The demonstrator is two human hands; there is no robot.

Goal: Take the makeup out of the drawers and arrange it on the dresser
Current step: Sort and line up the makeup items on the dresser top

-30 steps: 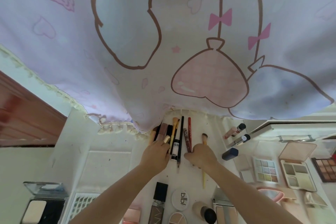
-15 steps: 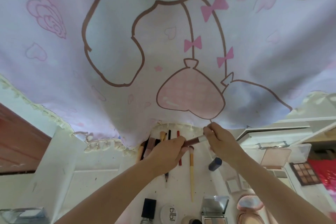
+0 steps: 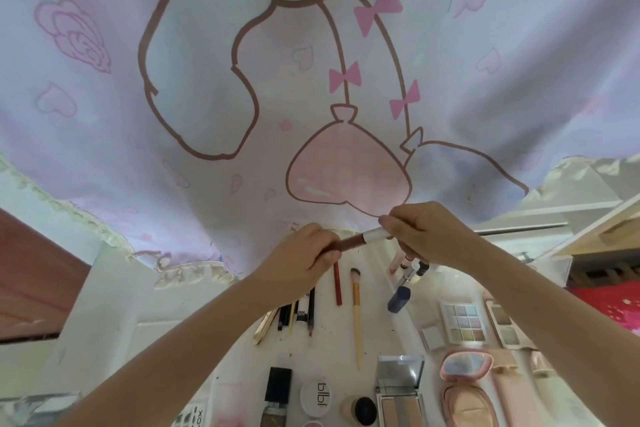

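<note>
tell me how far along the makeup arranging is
Mostly done, it seems: pencils, a brush, eyeshadow palettes and compacts already lie in rows on the dresser. In hand: the left hand and right hand grip a lip gloss tube above them. Left: setting it down; the drawers' contents aren't visible.

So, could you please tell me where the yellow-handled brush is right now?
In the head view the brush lies on the dresser at centre, between the red pencil and the blue cap.

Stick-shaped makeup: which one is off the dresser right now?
The dark red tube with the silver cap: left hand grips its body, right hand pinches the cap. The red pencil and yellow brush lie flat.
</note>
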